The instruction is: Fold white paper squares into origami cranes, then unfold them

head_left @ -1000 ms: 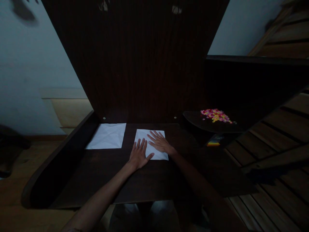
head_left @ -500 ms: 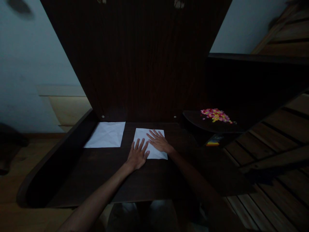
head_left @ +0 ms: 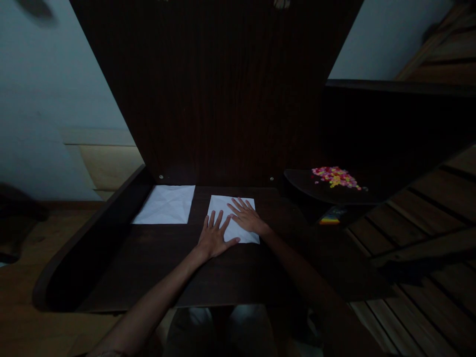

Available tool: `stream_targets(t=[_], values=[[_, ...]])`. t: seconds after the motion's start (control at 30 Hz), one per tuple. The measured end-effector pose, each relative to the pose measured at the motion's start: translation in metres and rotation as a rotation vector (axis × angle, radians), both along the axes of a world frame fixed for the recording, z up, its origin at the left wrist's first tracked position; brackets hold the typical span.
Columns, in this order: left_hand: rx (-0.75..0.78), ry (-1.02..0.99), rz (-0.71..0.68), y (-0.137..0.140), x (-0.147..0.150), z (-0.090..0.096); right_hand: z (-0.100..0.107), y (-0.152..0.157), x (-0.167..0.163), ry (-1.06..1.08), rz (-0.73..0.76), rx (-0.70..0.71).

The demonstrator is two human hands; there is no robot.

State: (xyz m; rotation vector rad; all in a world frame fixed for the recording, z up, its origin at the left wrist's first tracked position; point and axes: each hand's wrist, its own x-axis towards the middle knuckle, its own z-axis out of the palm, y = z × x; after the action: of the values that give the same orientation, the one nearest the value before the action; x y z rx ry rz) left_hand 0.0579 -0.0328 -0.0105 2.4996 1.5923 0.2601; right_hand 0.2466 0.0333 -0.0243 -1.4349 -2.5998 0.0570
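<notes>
The left hand point(head_left: 214, 239) is laid flat, fingers spread wide, with its fingertips on the near left corner of a white paper sheet point(head_left: 223, 208) and its palm on the dark wooden desk point(head_left: 156, 267). Nothing is gripped by it. The right hand point(head_left: 246, 218) is likewise opened flat and pressed palm-down on the right part of the same sheet, fingers fanned toward the far edge; it holds nothing either.

The sheet lies on the desk surface near the upright back panel point(head_left: 215, 99), just in front of the person. It is judged to be thin, light and limp, easily creased or slid on the smooth wood, and best taken at a free corner or edge while the rest is pinned down.

Just beside it to the left, apart from both hands, a second white sheet point(head_left: 165, 204) marked with fold creases is seen. Well to the right, a heap of small pink and yellow pieces point(head_left: 335, 177) rests on a rounded dark shelf point(head_left: 305, 186), and below it a small multicoloured object point(head_left: 330, 216) is dimly seen; what it is cannot be told.
</notes>
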Motion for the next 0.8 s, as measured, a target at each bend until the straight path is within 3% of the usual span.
stream_targets(t=[0.33, 0.6, 0.73, 0.8], values=[[0.001, -0.003, 0.044, 0.002, 0.002, -0.004, 0.013, -0.013, -0.002, 0.018, -0.05, 0.08], [-0.059, 0.006, 0.108, 0.006, 0.005, 0.0, -0.004, -0.063, 0.016, -0.037, -0.11, 0.051], [-0.147, -0.156, 0.133, 0.01, 0.002, 0.01, -0.007, -0.084, 0.031, -0.054, -0.198, -0.013], [-0.176, -0.312, 0.227, 0.015, -0.003, 0.015, -0.008, -0.09, 0.036, -0.04, -0.226, -0.024]])
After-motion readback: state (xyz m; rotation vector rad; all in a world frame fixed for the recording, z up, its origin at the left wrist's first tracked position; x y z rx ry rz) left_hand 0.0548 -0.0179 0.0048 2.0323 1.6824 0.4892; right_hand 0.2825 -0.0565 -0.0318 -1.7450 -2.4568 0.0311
